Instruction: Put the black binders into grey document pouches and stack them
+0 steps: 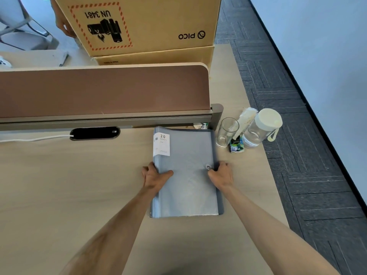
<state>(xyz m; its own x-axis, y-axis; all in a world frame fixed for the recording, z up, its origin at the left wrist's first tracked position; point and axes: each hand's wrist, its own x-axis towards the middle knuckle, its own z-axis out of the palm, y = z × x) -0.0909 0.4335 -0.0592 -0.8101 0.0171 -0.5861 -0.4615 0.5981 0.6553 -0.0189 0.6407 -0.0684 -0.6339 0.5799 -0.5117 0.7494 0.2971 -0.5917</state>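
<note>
Grey pouch (186, 187) lies flat on table (79, 175) between the grips: left grip (155, 175) clasps one edge, thumb on top, likely steadying, while right grip (220, 174) pinches the fastener (208, 167) opposite, probably sealing the binder (161, 143) in.

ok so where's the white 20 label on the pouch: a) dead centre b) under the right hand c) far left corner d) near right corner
c: the label sits at the far left corner of the pouch, beyond the left hand, which grips the left edge while the right hand grips the right edge.
</note>
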